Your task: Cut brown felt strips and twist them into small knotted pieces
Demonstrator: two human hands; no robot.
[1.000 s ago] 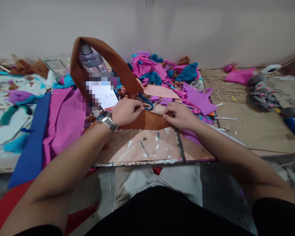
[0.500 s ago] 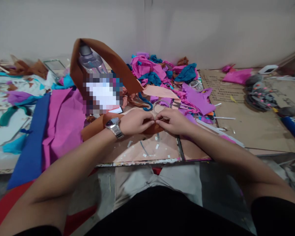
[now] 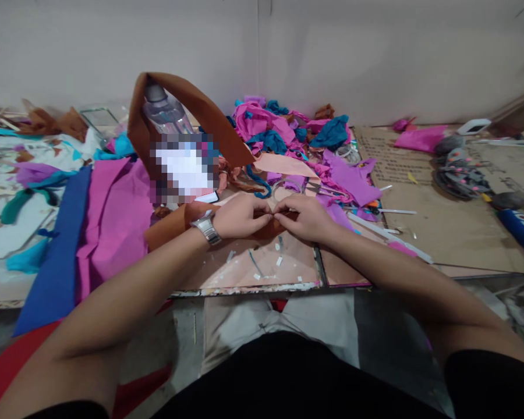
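Note:
My left hand [image 3: 240,216], with a metal watch [image 3: 206,226] at the wrist, and my right hand [image 3: 305,216] meet fingertip to fingertip above the table. Both pinch the edge of a long brown crepe paper strip [image 3: 170,227], thumbs almost touching; the exact fold between them is hidden by the fingers. A brown band [image 3: 216,119], apparently the same strip, arches over a clear plastic bottle [image 3: 168,116] behind my left hand. Beyond the fingers lies a clear ring-shaped item [image 3: 283,187], maybe a tape roll.
Crumpled pink and teal paper [image 3: 271,125] is heaped at the back. Pink sheets [image 3: 117,209] and a blue sheet [image 3: 56,250] lie left. Scissors [image 3: 327,190] and white sticks [image 3: 388,235] lie right, on and beside cardboard [image 3: 419,192]. A blurred-out patch hides something near the bottle.
My hands stay nearly in place, still pinching the brown strip. The right fingers have shifted slightly left, and the view has tilted a little.

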